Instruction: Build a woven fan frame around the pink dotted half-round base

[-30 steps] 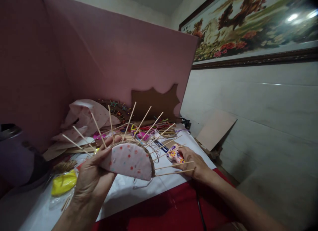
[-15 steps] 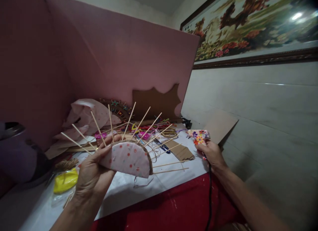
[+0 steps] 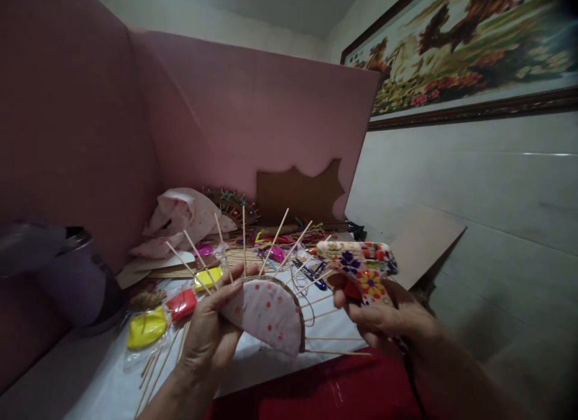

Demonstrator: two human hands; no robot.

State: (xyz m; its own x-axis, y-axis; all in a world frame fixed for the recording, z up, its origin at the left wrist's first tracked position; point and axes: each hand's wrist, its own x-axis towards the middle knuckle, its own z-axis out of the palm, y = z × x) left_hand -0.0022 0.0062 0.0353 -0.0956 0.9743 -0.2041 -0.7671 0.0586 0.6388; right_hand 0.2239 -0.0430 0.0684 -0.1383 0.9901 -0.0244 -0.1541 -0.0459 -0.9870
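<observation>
My left hand (image 3: 212, 323) grips a half-round piece (image 3: 266, 311) covered in white cloth with red dots, thumb on its face. Thin wooden sticks (image 3: 275, 239) fan out from its curved brown edge. In my right hand (image 3: 383, 314) is a glue gun (image 3: 361, 263) with a flowered pattern, its orange-red nozzle pointing left toward the sticks. A dark cord hangs below the handle. The nozzle is close to the sticks on the right; whether it touches one, I cannot tell.
Yellow (image 3: 147, 329) and red packets (image 3: 181, 304) lie on the white-covered table at left, beside loose sticks (image 3: 156, 372). Crumpled dotted cloth (image 3: 185, 218), cut cardboard (image 3: 298, 194) and coloured cords stand or lie behind. A purple container (image 3: 81, 281) is at far left; a board (image 3: 427, 245) leans right.
My right hand has brought the glue gun up and left, nearer the sticks and the camera. The view has shifted, so the half-round piece appears farther right and lower, still in my left hand.
</observation>
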